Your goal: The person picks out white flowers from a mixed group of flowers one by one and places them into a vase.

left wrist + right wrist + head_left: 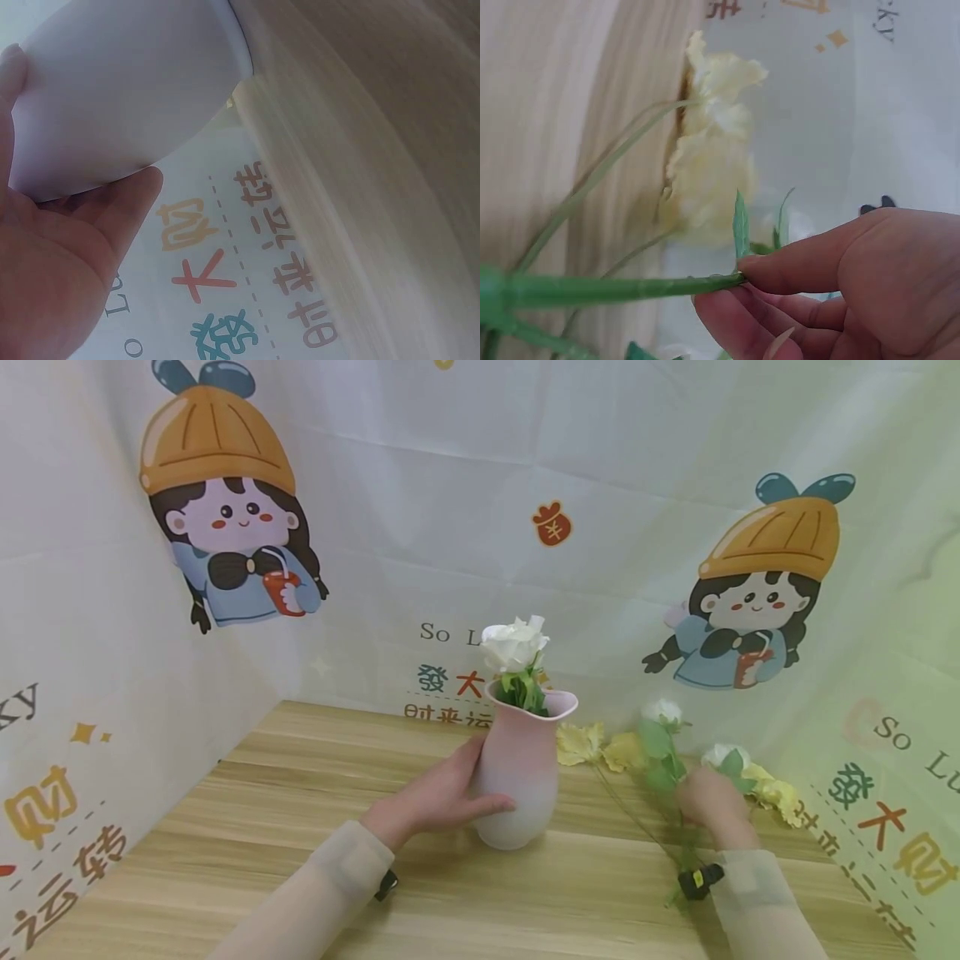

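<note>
My left hand (442, 793) grips the pink-and-white vase (517, 777) from its left side, thumb across the front. In the left wrist view, fingers curve around the pale wall of the vase (127, 90). A white rose (516, 645) with green leaves stands in the vase mouth. To the right, my right hand (716, 803) pinches a green flower stem (630, 291) between thumb and fingers. A blurred white rose (663, 713) rises just left of this hand, and another white rose (726, 758) shows behind it.
Yellow flowers (581, 743) lie along the back of the wooden table (300, 793), their thin stems running forward. Another yellow flower (776, 795) is at the right edge. A printed cloth (420, 527) hangs close behind the table and along both sides.
</note>
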The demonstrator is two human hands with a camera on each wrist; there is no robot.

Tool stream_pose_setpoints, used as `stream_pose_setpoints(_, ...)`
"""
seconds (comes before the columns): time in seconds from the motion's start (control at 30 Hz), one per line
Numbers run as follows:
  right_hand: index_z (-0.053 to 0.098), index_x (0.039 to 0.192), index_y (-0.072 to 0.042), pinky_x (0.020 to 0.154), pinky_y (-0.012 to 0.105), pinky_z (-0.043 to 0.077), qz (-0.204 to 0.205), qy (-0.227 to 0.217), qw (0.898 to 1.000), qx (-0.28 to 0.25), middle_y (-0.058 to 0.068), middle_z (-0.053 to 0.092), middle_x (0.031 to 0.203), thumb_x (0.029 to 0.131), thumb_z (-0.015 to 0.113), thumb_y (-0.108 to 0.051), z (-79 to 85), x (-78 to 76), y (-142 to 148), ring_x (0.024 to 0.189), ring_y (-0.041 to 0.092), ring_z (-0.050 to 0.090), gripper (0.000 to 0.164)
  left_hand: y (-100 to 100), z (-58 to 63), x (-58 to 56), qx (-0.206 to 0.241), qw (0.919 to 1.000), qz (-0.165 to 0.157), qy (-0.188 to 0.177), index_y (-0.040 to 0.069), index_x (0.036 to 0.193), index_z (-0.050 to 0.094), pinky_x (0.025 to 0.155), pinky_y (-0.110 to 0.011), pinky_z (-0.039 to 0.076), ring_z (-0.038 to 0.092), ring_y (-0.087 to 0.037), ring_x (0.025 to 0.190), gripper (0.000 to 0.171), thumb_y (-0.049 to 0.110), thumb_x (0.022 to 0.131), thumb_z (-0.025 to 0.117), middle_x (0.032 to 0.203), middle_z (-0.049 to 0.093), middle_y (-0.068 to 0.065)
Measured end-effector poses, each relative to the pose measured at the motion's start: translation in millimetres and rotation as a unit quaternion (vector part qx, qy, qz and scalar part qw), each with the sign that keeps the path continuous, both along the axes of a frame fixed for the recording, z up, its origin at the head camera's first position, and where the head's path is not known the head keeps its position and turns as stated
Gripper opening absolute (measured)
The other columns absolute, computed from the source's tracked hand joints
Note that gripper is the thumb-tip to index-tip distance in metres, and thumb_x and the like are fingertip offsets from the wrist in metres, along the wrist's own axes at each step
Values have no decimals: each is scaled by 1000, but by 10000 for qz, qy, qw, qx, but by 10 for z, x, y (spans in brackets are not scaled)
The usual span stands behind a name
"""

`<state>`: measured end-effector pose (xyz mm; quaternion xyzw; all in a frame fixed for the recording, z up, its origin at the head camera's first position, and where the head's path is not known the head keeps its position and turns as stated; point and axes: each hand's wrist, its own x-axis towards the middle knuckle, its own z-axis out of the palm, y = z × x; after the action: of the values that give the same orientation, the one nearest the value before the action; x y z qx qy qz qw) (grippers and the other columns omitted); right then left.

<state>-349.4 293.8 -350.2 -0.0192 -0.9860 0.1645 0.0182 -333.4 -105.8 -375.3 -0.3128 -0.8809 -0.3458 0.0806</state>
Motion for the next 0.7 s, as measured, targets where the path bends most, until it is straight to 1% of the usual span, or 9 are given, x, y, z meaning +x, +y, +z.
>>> stream_pose_setpoints(0.13, 38, 56, -18, 41, 29, 35, 97, 222, 9997, -77, 1, 42, 54, 87, 40, -4, 76, 25, -67, 49, 18, 41, 34, 2, 6, 2, 7, 10000, -9, -24, 7, 154, 18, 101, -41, 44, 49, -16, 118, 107, 67, 81, 69, 143, 42, -11)
stream_pose_setpoints(0.3, 37, 56, -19, 40, 27, 33, 304, 439, 9986, -65, -3, 40, 51, 85, 42, -4, 114, 49, -129, 46, 15, 40, 33, -2, 1, 1, 18, 10000, -41, 28, 6, 154, 19, 100, -41, 45, 49, -17, 117, 107, 67, 81, 69, 142, 43, -12)
stream_pose_setpoints(0.43, 39, 59, -15, 40, 26, 32, 355, 548, 9978, -103, -1, 38, 52, 89, 43, -6, 145, 57, -165, 46, 16, 38, 32, 1, -5, -2, 18, 10000, -59, 20, 7, 154, 18, 101, -41, 44, 48, -16, 118, 106, 67, 82, 69, 142, 42, -11)
stream_pose_setpoints(0.47, 45, 62, -12, 41, 28, 33, 392, 599, 9974, -98, 1, 43, 56, 90, 44, -7, 159, 63, -174, 49, 17, 40, 29, 2, -5, -3, 16, 10000, -57, 11, 8, 154, 18, 101, -41, 44, 48, -15, 118, 107, 67, 82, 69, 143, 42, -11)
stream_pose_setpoints(0.5, 51, 68, -7, 43, 31, 38, 433, 648, 9969, -67, 6, 50, 61, 92, 45, -8, 175, 70, -185, 53, 20, 46, 25, 2, -5, -3, 19, 10000, -54, -7, 8, 154, 18, 101, -41, 44, 48, -15, 118, 107, 67, 81, 69, 143, 42, -10)
stream_pose_setpoints(0.57, 61, 87, 1, 50, 39, 48, 493, 743, 9960, -15, 17, 62, 80, 95, 47, -12, 199, 83, -212, 66, 28, 56, 21, 1, -4, -3, 28, 10000, -46, -35, 7, 154, 18, 101, -41, 44, 48, -16, 119, 107, 67, 81, 69, 143, 41, -11)
stream_pose_setpoints(0.6, 63, 97, 4, 55, 44, 51, 522, 773, 9956, -4, 21, 64, 90, 95, 48, -14, 214, 91, -229, 74, 32, 58, 23, 1, -3, -3, 30, 10000, -41, -38, 7, 154, 18, 101, -41, 44, 48, -16, 119, 108, 67, 81, 69, 143, 41, -11)
stream_pose_setpoints(0.67, 61, 116, 5, 62, 50, 53, 559, 831, 9950, -3, 24, 63, 110, 97, 50, -17, 238, 107, -257, 87, 36, 60, 31, -1, 0, -2, 23, 10000, -29, -39, 7, 154, 18, 101, -41, 44, 48, -16, 118, 108, 67, 81, 69, 143, 41, -11)
stream_pose_setpoints(0.7, 60, 119, 5, 64, 50, 53, 563, 842, 9949, -19, 25, 62, 113, 98, 50, -18, 249, 113, -272, 88, 36, 60, 33, -1, 1, -2, 20, 10000, -31, -32, 7, 154, 18, 101, -41, 44, 48, -16, 118, 108, 67, 81, 69, 143, 41, -11)
